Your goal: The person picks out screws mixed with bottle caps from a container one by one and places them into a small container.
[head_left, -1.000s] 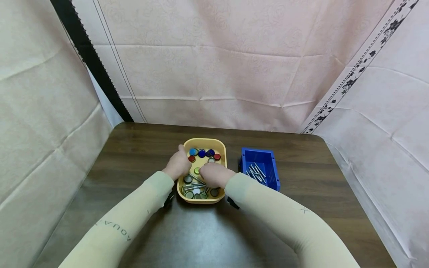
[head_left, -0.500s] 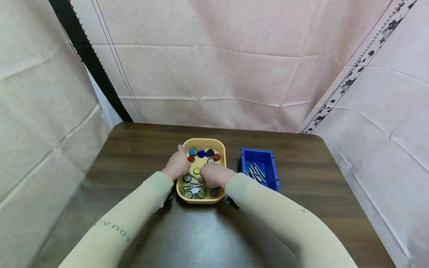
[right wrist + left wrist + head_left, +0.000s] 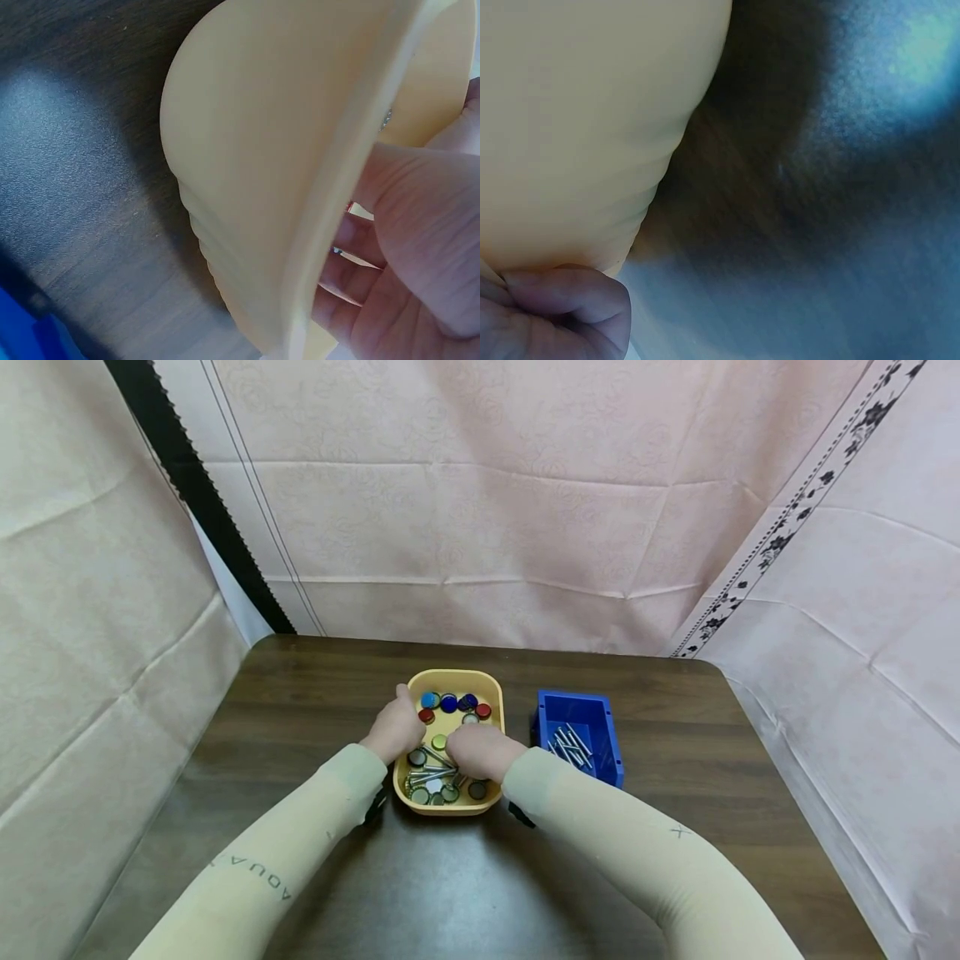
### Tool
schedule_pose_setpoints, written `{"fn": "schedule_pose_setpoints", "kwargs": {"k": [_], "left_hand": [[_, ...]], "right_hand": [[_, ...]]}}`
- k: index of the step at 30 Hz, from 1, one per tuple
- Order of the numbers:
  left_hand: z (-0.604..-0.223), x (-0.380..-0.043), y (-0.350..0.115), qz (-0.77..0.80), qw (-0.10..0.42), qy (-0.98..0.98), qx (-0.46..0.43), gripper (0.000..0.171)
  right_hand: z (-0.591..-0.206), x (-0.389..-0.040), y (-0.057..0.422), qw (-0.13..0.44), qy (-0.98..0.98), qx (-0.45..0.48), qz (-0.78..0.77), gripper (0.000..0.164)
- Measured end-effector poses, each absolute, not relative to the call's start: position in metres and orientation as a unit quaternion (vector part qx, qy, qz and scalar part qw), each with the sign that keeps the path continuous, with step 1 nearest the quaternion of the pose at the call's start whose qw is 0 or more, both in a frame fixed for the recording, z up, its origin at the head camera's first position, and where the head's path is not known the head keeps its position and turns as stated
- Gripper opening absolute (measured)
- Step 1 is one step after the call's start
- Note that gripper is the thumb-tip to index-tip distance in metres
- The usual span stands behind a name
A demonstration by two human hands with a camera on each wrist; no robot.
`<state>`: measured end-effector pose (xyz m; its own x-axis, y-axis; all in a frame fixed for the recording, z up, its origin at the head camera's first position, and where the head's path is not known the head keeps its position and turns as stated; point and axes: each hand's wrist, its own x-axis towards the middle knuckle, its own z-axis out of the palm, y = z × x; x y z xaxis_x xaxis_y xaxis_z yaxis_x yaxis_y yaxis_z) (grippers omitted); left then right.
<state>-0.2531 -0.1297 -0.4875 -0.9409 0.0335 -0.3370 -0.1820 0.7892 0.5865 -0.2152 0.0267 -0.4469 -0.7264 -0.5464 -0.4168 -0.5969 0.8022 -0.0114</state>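
Observation:
In the head view, a pale yellow tray (image 3: pixel 491 678) holds loose bottle caps and silver screws. My left hand (image 3: pixel 396 727) holds the tray's left rim; its curled fingers (image 3: pixel 577 292) show beside the outer wall in the left wrist view. My right hand (image 3: pixel 483 752) reaches into the tray from the right, over the screws (image 3: pixel 427 777). Its fingers (image 3: pixel 352 277) go down behind the rim in the right wrist view. Their tips are hidden, so I cannot tell whether they hold anything. A yellow-green cap (image 3: pixel 438 742) lies just left of this hand.
To the right of the tray stands a blue bin (image 3: pixel 573 700) with several silver screws (image 3: pixel 572 745) in it. Blue caps (image 3: pixel 448 702) and red caps (image 3: pixel 483 711) lie at the tray's far end. The wooden table (image 3: pixel 330 693) ends in front of a cloth backdrop.
A few caps and screws at the tray's near end have shifted slightly left. Both hands stay where they were, and the whole view has drifted a little.

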Motion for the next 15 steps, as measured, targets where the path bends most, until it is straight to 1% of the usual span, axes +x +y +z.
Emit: {"fn": "schedule_pose_setpoints", "kwargs": {"k": [5,12,15], "left_hand": [[-0.4873,-0.2528,-0.1305,0.326,0.169,0.929,-0.044,0.083],[-0.4877,-0.2529,-0.1303,0.326,0.171,0.929,-0.042,0.085],[-0.4875,-0.2529,-0.1296,0.328,0.170,0.928,-0.042,0.084]], "right_hand": [[-0.4493,-0.2166,0.0268,0.190,0.927,-0.316,0.077,0.016],[-0.4530,-0.2134,0.0263,0.184,0.924,-0.328,0.068,0.008],[-0.4537,-0.2127,0.0263,0.181,0.925,-0.327,0.073,0.010]]}}
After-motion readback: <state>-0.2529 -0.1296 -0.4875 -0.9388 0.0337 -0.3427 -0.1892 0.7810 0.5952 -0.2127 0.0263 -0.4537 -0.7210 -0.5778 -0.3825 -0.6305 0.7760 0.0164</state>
